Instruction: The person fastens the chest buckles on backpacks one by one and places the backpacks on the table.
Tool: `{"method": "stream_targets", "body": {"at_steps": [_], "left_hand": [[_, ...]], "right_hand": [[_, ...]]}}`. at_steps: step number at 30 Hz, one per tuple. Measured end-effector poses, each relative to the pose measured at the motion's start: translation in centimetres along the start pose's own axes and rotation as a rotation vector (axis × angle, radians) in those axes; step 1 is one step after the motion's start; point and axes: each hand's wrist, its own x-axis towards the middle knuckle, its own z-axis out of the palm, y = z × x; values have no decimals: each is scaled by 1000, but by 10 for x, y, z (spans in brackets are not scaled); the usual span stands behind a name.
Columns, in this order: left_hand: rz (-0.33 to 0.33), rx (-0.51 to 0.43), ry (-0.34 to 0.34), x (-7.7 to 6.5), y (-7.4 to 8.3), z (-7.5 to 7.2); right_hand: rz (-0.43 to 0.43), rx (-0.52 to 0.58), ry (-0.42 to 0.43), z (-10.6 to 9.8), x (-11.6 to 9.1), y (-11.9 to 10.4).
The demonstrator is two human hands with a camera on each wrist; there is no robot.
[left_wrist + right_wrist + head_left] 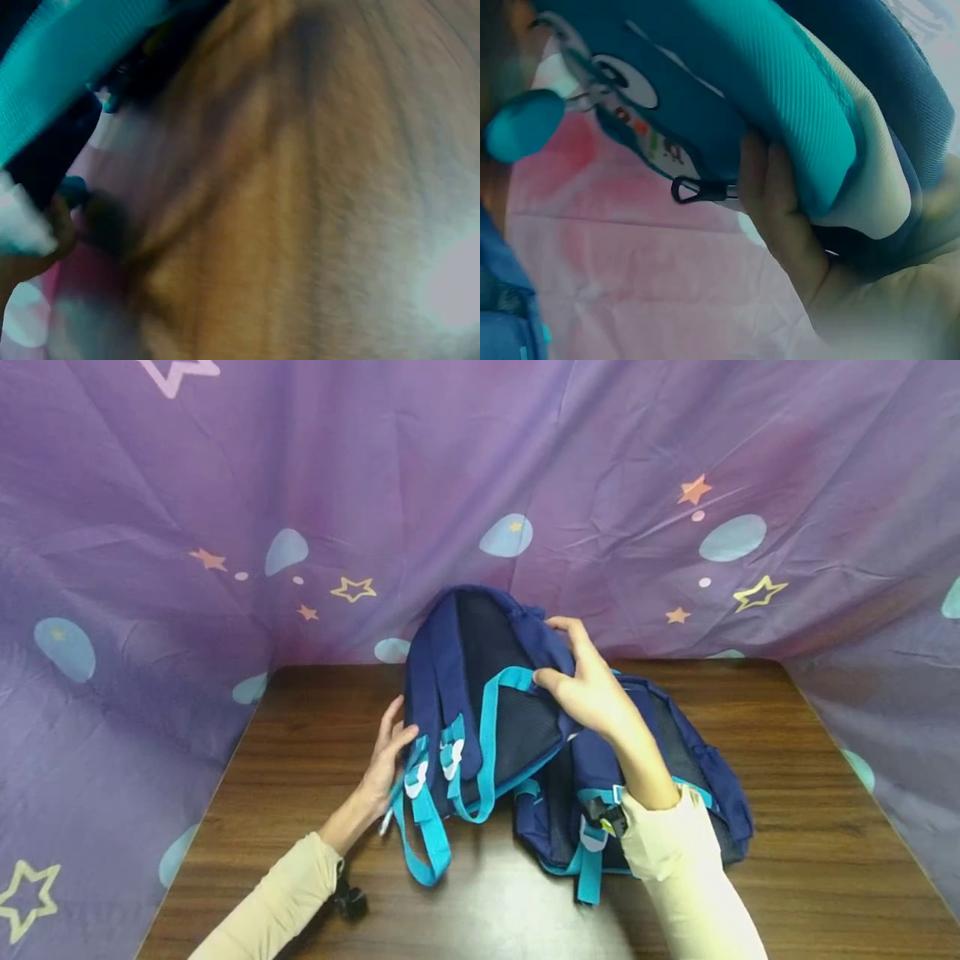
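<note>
A navy backpack [498, 727] with turquoise straps stands tilted near the table's middle, its padded back and shoulder straps facing me. My right hand [588, 689] grips its right side, thumb on the back panel and fingers round the far side. In the right wrist view, those fingers press the bag's teal front [802, 112], which carries a cartoon eye; a black zipper pull [697, 190] hangs beside them. My left hand [384, 764] touches the left side with fairly straight fingers, thumb by a strap. The blurred left wrist view shows a turquoise strap [67, 75] close up.
A second navy backpack [678, 752] lies on the wooden table [810, 827] at the right, partly behind my right forearm and the first bag. A purple curtain [600, 460] with stars and blue spots surrounds the table's back and sides.
</note>
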Motion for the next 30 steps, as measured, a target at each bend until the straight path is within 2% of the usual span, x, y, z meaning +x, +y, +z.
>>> {"method": "stream_targets", "body": {"at_steps": [4,7,11,16,22,26,30], "left_hand": [[52,75,82,-1,12,-1],[73,89,100,-2,22,-2],[92,164,114,-3,36,-8],[76,336,140,-5,51,-21],[61,593,129,-13,72,-39],[65,652,111,-15,75,-48],[62,673,99,-16,71,-56]], "right_hand": [[22,46,-10,3,-3,13],[47,77,2,8,-5,27],[77,104,26,18,-8,44],[101,173,48,39,-13,60],[145,212,69,71,-22,78],[160,194,112,91,-27,86],[151,137,139,106,-31,93]]}}
